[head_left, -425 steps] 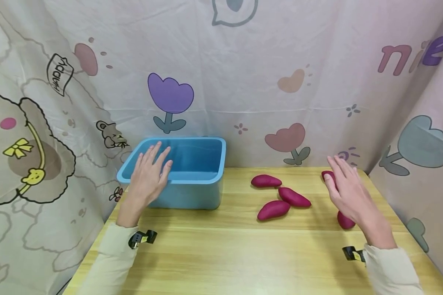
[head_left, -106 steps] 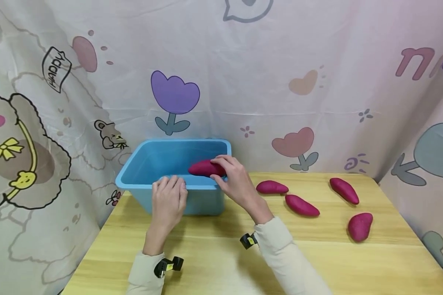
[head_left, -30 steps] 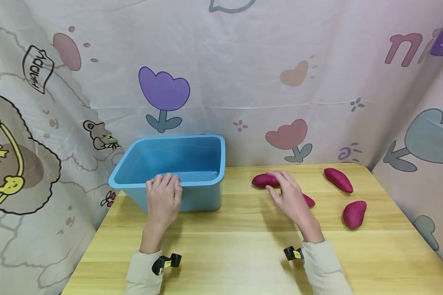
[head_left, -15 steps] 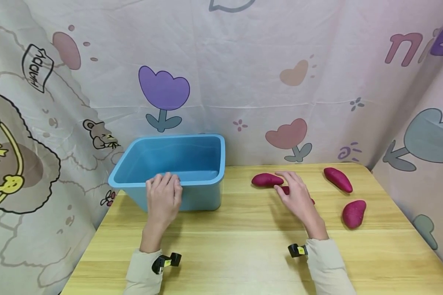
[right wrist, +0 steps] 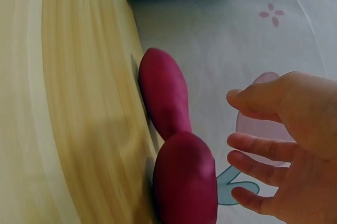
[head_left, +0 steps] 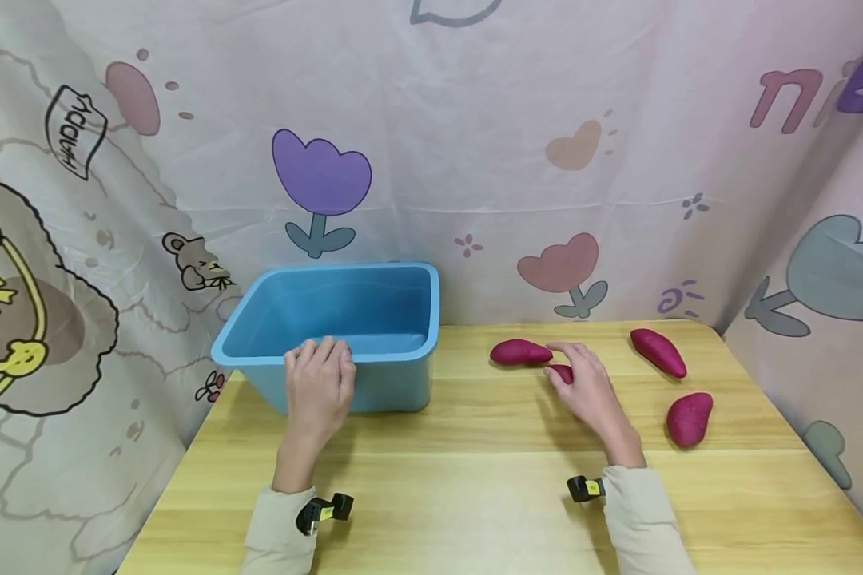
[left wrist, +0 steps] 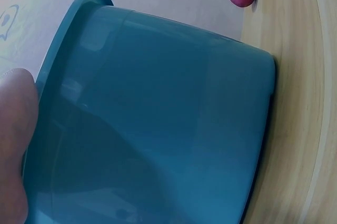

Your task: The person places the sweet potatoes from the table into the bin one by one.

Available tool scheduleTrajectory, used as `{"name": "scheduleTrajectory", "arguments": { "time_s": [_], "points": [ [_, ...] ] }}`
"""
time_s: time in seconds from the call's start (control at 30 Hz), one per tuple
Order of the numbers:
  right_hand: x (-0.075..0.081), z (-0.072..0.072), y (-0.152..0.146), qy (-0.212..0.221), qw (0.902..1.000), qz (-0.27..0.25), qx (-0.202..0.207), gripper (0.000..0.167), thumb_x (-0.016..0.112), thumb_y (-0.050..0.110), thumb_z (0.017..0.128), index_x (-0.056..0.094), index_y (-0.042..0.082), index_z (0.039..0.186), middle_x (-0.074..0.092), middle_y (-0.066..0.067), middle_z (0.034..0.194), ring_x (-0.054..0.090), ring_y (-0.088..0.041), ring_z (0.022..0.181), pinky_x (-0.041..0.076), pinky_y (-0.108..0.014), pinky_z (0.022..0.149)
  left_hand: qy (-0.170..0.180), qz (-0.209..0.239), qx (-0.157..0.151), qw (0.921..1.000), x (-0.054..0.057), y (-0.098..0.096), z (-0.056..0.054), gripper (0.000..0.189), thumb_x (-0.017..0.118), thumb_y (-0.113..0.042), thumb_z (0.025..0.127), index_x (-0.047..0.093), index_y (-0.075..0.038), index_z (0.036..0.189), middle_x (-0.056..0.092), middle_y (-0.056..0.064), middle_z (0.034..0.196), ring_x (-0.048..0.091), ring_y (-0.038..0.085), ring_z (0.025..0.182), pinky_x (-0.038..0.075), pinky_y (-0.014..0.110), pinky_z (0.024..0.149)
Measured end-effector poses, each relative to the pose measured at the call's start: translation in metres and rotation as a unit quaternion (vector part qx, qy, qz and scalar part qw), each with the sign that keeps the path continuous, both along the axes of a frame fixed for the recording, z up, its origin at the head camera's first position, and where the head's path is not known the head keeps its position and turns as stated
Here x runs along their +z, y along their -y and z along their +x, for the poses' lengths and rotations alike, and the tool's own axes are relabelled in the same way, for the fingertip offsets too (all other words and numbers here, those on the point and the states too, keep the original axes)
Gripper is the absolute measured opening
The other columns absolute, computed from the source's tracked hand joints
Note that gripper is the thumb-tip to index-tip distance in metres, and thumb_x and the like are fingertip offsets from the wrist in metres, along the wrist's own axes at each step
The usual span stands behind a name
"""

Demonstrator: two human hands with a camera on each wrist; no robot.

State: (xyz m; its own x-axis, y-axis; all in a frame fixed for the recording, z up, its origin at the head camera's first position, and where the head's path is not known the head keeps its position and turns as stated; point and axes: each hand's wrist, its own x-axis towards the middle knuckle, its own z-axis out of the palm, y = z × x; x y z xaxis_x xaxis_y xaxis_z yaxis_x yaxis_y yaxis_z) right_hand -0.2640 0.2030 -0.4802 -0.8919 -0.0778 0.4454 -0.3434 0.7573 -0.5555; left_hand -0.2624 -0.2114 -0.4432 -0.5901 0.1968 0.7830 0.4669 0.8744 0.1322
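Our right hand [head_left: 591,391] hovers with fingers loosely spread, holding nothing, over the nearer sweet potato [head_left: 562,373] of the central pair on the counter [head_left: 439,503], apparently leaving room for its girth; our left hand [head_left: 318,391] grips the blue bin [head_left: 395,386] by its near rim, probably steadying it.

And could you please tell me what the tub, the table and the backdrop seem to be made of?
Tub: probably moulded plastic, smooth and semi-gloss, with soft reflections on its wall. Table: wood or wood-look laminate, with pale grain and a soft sheen. Backdrop: thin printed fabric or plastic sheet, fairly matte, hanging in folds.
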Motion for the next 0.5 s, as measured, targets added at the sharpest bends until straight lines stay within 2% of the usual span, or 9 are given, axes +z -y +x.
{"name": "scheduleTrajectory", "arguments": {
  "time_s": [0.23,0.5],
  "points": [
    [-0.002,0.000,-0.009,0.006,0.9999,0.010,-0.001,0.042,0.073,0.009,0.092,0.062,-0.003,0.131,0.060,-0.026,0.130,0.052,-0.048,0.125,0.036,-0.064,0.105,-0.009,0.003,-0.001,1.0000,0.002,-0.002,-0.002,0.036,0.033,-0.023,0.107,0.055,-0.006,0.083,0.056,0.011,0.082,0.049,0.038,0.079,0.035,0.057,0.083],
    [-0.010,0.001,-0.018,0.064,0.9976,0.025,-0.011,0.047,0.073,0.014,0.093,0.059,-0.003,0.135,0.057,-0.030,0.133,0.050,-0.052,0.126,0.034,-0.067,0.106,-0.024,-0.002,-0.006,0.9997,0.001,-0.002,-0.001,0.035,0.034,-0.021,0.107,0.051,-0.008,0.080,0.052,0.010,0.078,0.048,0.037,0.075,0.036,0.056,0.079]
  ]
}}
